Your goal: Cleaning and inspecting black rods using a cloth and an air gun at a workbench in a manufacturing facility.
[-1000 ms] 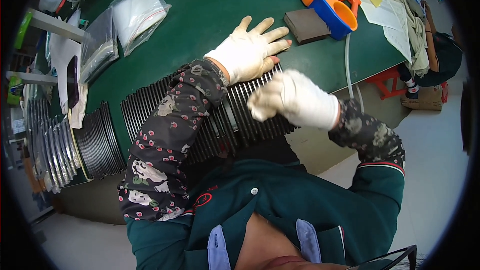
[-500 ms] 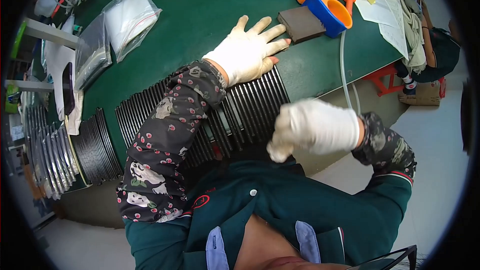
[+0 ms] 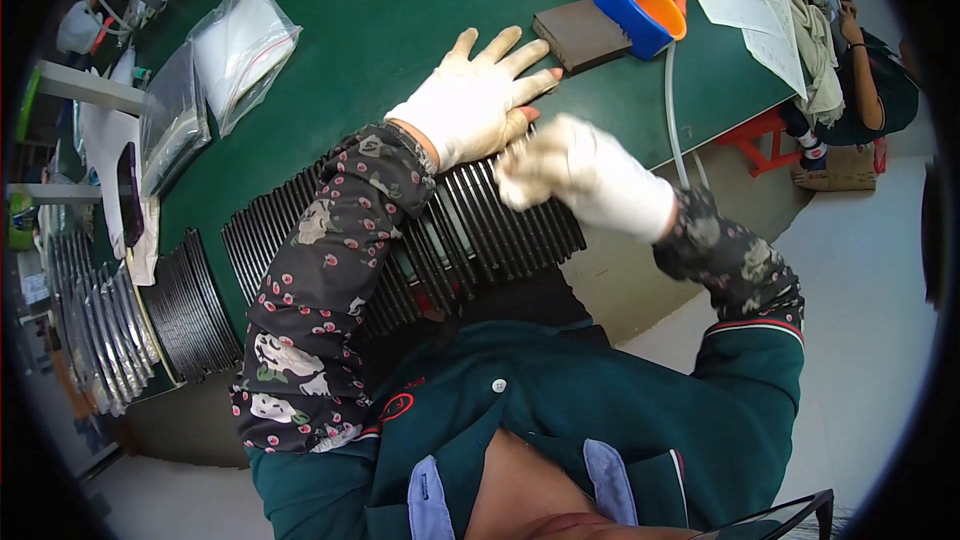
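Observation:
A row of thin black rods (image 3: 505, 230) lies side by side along the near edge of the green table. My left hand (image 3: 468, 105), in a white glove with bare fingertips showing, rests at the far ends of the rods. Its fingers are spread flat toward the table. Over the right part of the row is my right hand (image 3: 590, 175), also gloved. Its fingers are curled together and slightly blurred, so whatever they may hold cannot be made out. The left forearm's flowered sleeve hides part of the row.
Beyond my left hand sits a dark brown block (image 3: 582, 35) beside a blue and orange holder (image 3: 628, 15). More black rods (image 3: 190, 310) and bagged rods (image 3: 105, 330) lie at left, below clear plastic bags (image 3: 245, 50). Papers (image 3: 745, 15) cover the right corner; another person (image 3: 868, 90) sits beyond.
My right hand has moved left and away from my body, from beside the row's right end to above the rods. My left hand stays flat at the far ends.

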The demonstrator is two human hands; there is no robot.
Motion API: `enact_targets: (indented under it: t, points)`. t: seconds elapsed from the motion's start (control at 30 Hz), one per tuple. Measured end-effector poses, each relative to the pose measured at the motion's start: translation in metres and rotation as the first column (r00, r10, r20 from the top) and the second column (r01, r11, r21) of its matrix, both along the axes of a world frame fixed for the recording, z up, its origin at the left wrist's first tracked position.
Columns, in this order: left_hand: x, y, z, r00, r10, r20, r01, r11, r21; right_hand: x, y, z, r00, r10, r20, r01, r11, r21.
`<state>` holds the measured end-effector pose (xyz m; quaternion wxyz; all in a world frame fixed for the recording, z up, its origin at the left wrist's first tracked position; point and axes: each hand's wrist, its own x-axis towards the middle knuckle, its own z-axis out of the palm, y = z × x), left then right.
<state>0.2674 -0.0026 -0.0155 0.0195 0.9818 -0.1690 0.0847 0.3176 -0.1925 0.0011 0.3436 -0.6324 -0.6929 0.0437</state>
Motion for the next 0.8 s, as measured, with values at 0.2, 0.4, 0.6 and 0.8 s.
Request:
enact_targets:
  t: [0.2,0.4,0.6,0.8]
  points:
    - [-0.003,0.003,0.001,1.0,0.015,0.008,-0.015,1.0,-0.017,-0.016,-0.033,0.044,0.921,0.298,-0.252,-0.367,0.882,-0.296]
    - [-0.004,0.004,0.005,0.999,0.012,-0.032,-0.013,1.0,-0.02,-0.013,-0.035,0.019,0.899,0.223,-0.376,-0.335,0.904,-0.264]
    - [-0.012,0.011,0.016,0.999,0.005,0.032,-0.002,0.998,-0.07,-0.008,-0.032,0.063,0.906,0.096,-0.413,-0.235,0.925,-0.299]
    - [-0.035,0.049,0.009,0.995,-0.07,-0.075,0.072,0.997,0.024,-0.024,0.04,0.04,0.962,-0.009,-0.271,0.014,1.0,0.017]
